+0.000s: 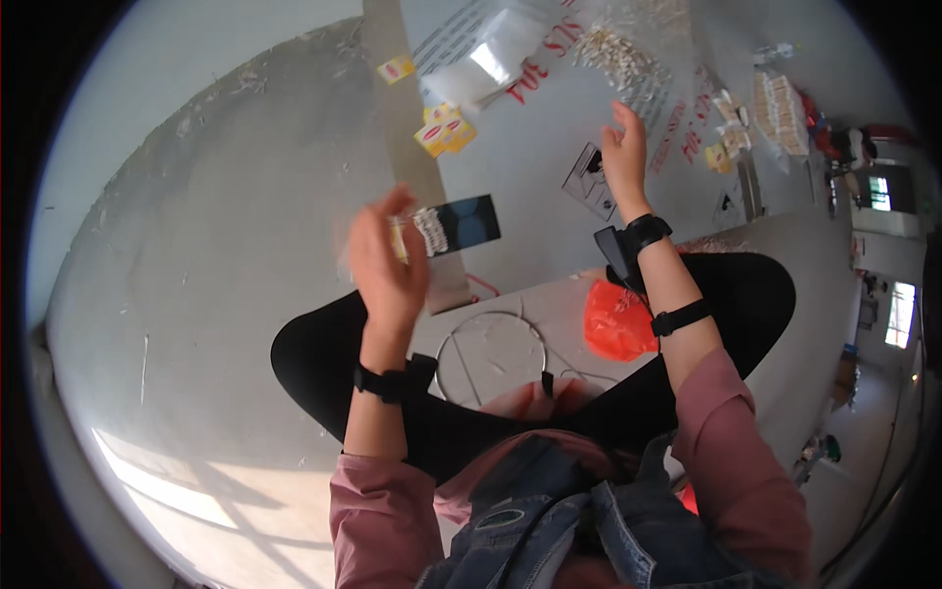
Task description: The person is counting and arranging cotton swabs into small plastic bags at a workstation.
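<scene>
My left hand is raised at the table's near left, its fingers smeared by motion. Right behind it, a row of short white sticks lies at the end of a dark rectangular panel; a bit of yellow shows by the fingers. Whether those fingers grip anything is unclear. My right hand hovers over the table with fingers loosely apart and nothing visible in them. Just beyond it spreads a loose pile of small whitish sticks. Yellow-and-white packets lie on the table between and beyond both hands.
Clear plastic bags lie at the far side. Bundled sticks are stacked at the far right, near another yellow packet. Between my knees are a red plastic bag and a metal ring, below the table edge.
</scene>
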A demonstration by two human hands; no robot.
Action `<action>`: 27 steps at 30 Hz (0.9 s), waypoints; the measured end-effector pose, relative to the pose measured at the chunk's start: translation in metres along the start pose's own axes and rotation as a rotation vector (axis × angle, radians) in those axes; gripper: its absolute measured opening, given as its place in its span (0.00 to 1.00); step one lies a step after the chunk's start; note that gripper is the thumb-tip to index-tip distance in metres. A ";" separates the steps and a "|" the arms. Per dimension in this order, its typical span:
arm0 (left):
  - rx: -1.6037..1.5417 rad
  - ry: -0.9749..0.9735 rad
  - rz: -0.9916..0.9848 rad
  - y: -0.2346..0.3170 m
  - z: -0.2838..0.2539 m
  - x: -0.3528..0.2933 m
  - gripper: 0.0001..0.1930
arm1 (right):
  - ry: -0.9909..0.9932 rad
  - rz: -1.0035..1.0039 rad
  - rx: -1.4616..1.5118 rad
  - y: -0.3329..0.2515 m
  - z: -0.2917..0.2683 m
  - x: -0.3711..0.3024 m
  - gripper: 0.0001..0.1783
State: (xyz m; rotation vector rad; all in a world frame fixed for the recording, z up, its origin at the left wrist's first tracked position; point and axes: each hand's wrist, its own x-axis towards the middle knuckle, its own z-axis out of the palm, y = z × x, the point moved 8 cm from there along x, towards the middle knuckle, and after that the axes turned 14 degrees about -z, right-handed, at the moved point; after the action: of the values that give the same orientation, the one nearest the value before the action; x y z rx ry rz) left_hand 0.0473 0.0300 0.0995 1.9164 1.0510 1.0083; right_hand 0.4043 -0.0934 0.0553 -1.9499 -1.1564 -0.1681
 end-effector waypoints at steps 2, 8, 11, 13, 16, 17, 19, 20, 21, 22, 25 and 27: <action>-0.056 -0.157 0.055 0.027 0.039 -0.012 0.18 | -0.174 -0.036 -0.130 0.024 -0.004 0.022 0.25; -0.062 -0.480 0.026 0.042 0.137 -0.038 0.22 | -0.359 -0.405 -0.381 0.006 0.019 0.080 0.30; 0.005 -0.566 -0.029 0.037 0.155 -0.042 0.20 | -0.413 -0.602 -0.593 0.005 0.031 0.110 0.33; 0.010 -0.588 -0.057 0.035 0.158 -0.040 0.19 | -0.416 -0.641 -0.630 0.006 0.039 0.128 0.34; 0.005 -0.625 -0.101 0.031 0.157 -0.036 0.18 | -0.550 -0.595 -0.575 0.012 0.059 0.146 0.31; -0.009 -0.642 -0.107 0.031 0.159 -0.034 0.16 | -0.586 -0.618 -0.610 0.015 0.063 0.151 0.28; -0.014 -0.650 -0.104 0.032 0.159 -0.032 0.16 | -0.633 -0.644 -0.639 0.018 0.071 0.156 0.24; -0.014 -0.658 -0.100 0.031 0.158 -0.032 0.15 | -0.646 -0.671 -0.636 0.017 0.072 0.157 0.21; -0.014 -0.658 -0.111 0.029 0.157 -0.033 0.15 | -0.658 -0.698 -0.634 0.015 0.072 0.156 0.17; -0.029 -0.644 -0.089 0.030 0.156 -0.032 0.15 | -0.664 -0.703 -0.632 0.014 0.071 0.156 0.17; -0.055 -0.613 -0.046 0.031 0.152 -0.032 0.14 | -0.528 -0.676 -0.481 0.004 0.052 0.158 0.11; -0.066 -0.597 -0.026 0.031 0.149 -0.033 0.14 | -0.426 -0.477 -0.184 0.005 0.034 0.165 0.07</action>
State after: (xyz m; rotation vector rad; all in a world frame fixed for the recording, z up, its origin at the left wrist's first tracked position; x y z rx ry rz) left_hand 0.1757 -0.0441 0.0513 1.9603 0.6800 0.3969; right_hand 0.4915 0.0397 0.1121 -1.8836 -1.9419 -0.1131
